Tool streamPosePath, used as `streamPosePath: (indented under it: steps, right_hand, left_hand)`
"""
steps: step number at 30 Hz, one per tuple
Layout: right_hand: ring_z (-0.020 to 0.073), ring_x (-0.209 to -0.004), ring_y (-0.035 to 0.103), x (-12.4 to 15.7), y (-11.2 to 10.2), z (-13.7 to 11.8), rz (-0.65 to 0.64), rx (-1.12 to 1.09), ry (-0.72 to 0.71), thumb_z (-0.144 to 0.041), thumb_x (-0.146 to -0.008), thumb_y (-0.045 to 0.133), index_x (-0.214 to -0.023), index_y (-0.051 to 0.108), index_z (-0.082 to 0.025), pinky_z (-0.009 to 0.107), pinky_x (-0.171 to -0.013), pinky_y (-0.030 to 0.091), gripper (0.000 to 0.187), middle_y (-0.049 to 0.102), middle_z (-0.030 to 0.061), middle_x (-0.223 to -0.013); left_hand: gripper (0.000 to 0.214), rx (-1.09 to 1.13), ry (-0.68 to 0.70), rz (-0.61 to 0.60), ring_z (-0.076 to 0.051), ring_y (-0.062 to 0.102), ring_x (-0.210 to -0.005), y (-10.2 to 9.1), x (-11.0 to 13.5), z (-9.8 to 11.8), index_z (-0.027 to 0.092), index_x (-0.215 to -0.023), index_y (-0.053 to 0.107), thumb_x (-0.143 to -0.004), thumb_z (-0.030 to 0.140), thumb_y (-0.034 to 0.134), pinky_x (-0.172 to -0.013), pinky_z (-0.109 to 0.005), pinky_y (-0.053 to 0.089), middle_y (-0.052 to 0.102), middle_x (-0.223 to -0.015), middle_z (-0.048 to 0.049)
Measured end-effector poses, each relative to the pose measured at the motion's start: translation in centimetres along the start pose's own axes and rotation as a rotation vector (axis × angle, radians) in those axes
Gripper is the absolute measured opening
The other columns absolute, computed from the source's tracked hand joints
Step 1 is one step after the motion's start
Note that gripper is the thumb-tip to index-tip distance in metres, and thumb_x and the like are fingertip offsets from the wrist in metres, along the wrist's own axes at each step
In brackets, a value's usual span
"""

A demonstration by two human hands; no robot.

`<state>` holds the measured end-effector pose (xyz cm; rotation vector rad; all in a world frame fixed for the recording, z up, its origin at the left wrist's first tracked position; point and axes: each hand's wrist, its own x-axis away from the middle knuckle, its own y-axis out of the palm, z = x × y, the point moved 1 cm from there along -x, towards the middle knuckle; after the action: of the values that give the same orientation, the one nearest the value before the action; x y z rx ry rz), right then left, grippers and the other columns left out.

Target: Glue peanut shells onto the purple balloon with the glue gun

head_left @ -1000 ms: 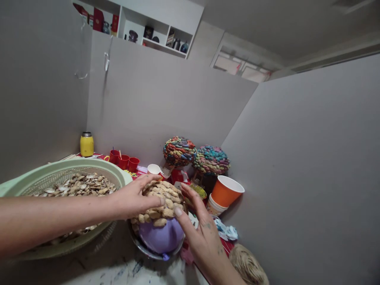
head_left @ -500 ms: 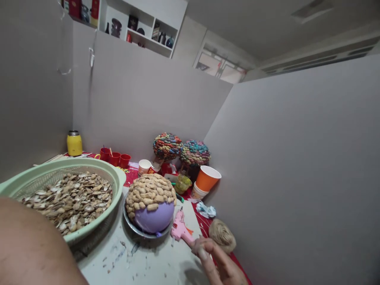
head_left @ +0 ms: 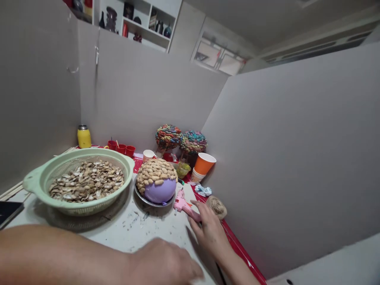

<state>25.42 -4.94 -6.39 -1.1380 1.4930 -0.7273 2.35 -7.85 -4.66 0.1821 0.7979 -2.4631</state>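
My right hand (head_left: 209, 227) is at the handle of a pink glue gun (head_left: 185, 206) lying on the white board. Its thumb and forefinger are spread on either side of the handle. My left hand (head_left: 166, 259) is low in front, over the near part of the board, blurred by motion with its fingers hidden. Beyond the hands, a purple balloon (head_left: 160, 190) sits in a metal bowl (head_left: 145, 201). Whole peanuts (head_left: 156, 171) cover the balloon's upper part in close rows, and its lower front is bare.
At left stands a green colander (head_left: 37, 180) of empty shells (head_left: 89, 180). A ball of twine (head_left: 216, 206) and crumpled tissue (head_left: 203, 190) lie at right. Behind are an orange paper cup (head_left: 204, 165), red cups (head_left: 121, 149), two colourful balls (head_left: 168, 137) and a yellow jar (head_left: 84, 137). Grey partitions surround the table.
My left forearm and hand have swung in from the left across the front. The right hand has moved forward, its fingers spreading around the glue gun's handle. The view has shifted slightly.
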Motion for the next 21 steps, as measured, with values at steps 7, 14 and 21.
streamPosePath:
  steps: [7, 14, 21]
  right_hand:
    - [0.0239, -0.102, 0.063, -3.1, 1.1, -0.1, -0.292, 0.247, 0.038, -0.032, -0.093, 0.062, -0.121, 0.059, -0.018, 0.045, -0.085, 0.054, 0.031, 0.061, 0.0088, -0.122]
    - [0.0235, -0.102, 0.063, -4.5, 2.0, 0.4, -0.321, 0.252, 0.078, -0.033, -0.094, 0.061, -0.123, 0.058, -0.018, 0.044, -0.084, 0.054, 0.033, 0.06, 0.0088, -0.123]
    - [0.0275, -0.105, 0.061, -2.7, 1.7, 0.9, -0.055, 0.011, 0.093, -0.019, -0.088, 0.062, -0.123, 0.057, -0.015, 0.047, -0.086, 0.052, 0.035, 0.059, 0.0128, -0.122]
  left_hand:
    - [0.026, 0.628, -0.617, 0.424, -0.014, 0.057, -0.044, -2.9, 0.8, -4.2, 0.018, -0.072, 0.052, -0.077, 0.041, 0.065, -0.044, -0.025, 0.045, 0.062, -0.057, -0.0003]
    - [0.015, 0.883, -0.69, 0.725, -0.01, 0.066, -0.062, -5.4, -0.3, -5.7, 0.016, -0.082, 0.049, -0.093, 0.025, 0.053, -0.057, -0.021, 0.053, 0.068, -0.079, -0.0033]
    - [0.018, 0.943, -0.695, 0.798, -0.014, 0.065, -0.073, -7.1, -1.2, -7.0, 0.013, -0.104, 0.062, -0.094, 0.027, 0.058, -0.063, -0.028, 0.056, 0.066, -0.092, -0.0034]
